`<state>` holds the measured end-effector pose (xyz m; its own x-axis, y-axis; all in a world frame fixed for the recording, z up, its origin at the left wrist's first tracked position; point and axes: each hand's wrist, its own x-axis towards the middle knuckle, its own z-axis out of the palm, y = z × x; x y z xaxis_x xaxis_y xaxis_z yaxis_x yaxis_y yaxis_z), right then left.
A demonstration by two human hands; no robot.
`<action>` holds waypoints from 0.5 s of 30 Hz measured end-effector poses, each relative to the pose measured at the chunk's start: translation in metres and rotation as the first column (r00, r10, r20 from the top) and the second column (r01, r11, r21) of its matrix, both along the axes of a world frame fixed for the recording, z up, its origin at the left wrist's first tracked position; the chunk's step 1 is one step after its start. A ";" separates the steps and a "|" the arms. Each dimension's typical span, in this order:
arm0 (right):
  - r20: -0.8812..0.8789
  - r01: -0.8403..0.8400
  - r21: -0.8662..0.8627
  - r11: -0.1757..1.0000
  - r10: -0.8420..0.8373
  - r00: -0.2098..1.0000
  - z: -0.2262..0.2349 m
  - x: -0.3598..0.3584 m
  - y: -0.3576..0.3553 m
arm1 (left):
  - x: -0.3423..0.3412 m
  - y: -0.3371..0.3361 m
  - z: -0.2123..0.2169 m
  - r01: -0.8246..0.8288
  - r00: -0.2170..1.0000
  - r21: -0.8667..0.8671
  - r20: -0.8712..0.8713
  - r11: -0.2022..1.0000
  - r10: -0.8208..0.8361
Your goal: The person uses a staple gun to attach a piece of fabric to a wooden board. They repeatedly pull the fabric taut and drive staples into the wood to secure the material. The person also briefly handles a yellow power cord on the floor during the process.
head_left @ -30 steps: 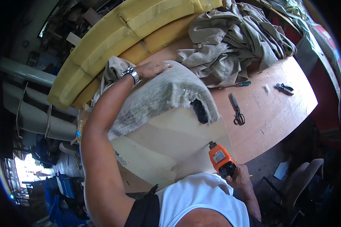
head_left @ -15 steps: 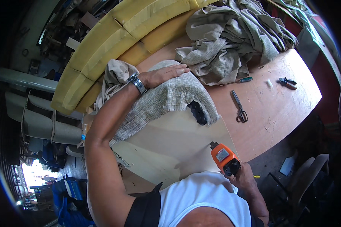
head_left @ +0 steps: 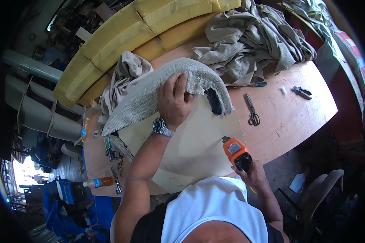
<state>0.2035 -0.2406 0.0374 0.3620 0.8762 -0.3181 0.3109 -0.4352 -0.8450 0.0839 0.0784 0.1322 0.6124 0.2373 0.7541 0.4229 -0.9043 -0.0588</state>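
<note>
A pale, curved panel (head_left: 190,141) lies on the table in front of me, with grey-beige woven fabric (head_left: 136,97) folded over its far edge. My left hand (head_left: 175,103) presses on the fabric's frayed border, its fingers curled over it. Near the right end of the fabric, a dark patch (head_left: 213,103) shows through a gap. In my right hand (head_left: 254,174) is an orange and black staple gun (head_left: 236,150), held above the near right part of the panel. Its nose points away from me, apart from the fabric.
Right of the panel lie scissors (head_left: 252,111), pliers (head_left: 302,92) and a screwdriver (head_left: 257,85). Crumpled cloth (head_left: 251,44) and a long yellow foam piece (head_left: 113,38) occupy the far side. To the left are a bottle (head_left: 101,182) and more scissors (head_left: 116,178).
My left hand has moved from the top of the fabric down to its frayed near edge, and its fingers have curled. The staple gun stays in my right hand, slightly farther from me.
</note>
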 end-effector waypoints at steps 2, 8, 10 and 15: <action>0.036 -0.018 0.028 0.999 0.017 0.999 -0.006 -0.005 -0.002 | -0.004 0.015 -0.002 0.105 0.993 0.087 -0.059 0.991 -0.100; -0.046 0.030 0.025 0.999 -0.029 0.999 -0.005 -0.013 -0.005 | -0.014 0.002 0.010 0.211 0.968 0.100 -0.160 0.972 -0.193; -0.058 0.032 0.000 0.999 -0.032 0.998 0.006 -0.014 -0.002 | -0.014 0.004 0.021 0.294 0.943 0.039 -0.177 0.955 -0.283; -0.028 0.005 0.000 1.000 -0.005 1.000 0.014 -0.009 -0.002 | -0.017 0.055 0.058 0.390 0.919 -0.179 0.013 0.903 -0.394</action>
<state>0.1941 -0.2422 0.0511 0.3573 0.8744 -0.3282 0.2846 -0.4366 -0.8535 0.0670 0.1338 0.1898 0.6996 0.1007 0.7074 0.0323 -0.9935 0.1095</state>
